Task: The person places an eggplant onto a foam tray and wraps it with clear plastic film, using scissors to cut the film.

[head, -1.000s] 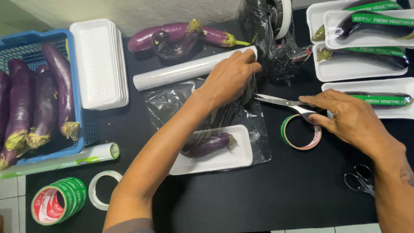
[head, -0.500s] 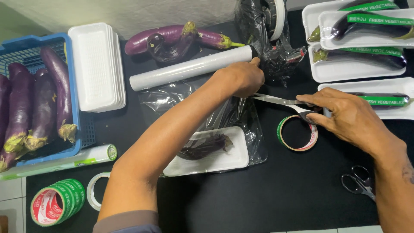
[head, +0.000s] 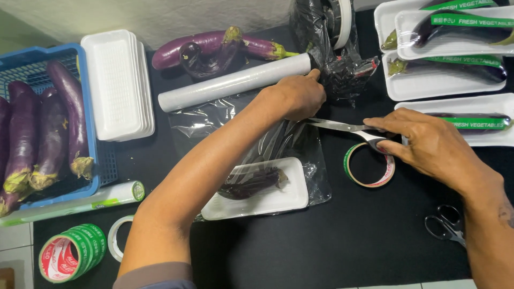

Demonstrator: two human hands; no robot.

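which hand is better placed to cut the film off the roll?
Likely right. The right hand holds the scissors, blades pointing at the cling film beside the roll. The left hand is on the roll's end, holding it.

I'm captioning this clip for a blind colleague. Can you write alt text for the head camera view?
The right hand holds scissors at a sheet of clear film, while the left hand rests on the film roll. The film covers an eggplant on a white foam tray; a blue basket of eggplants stands far left.
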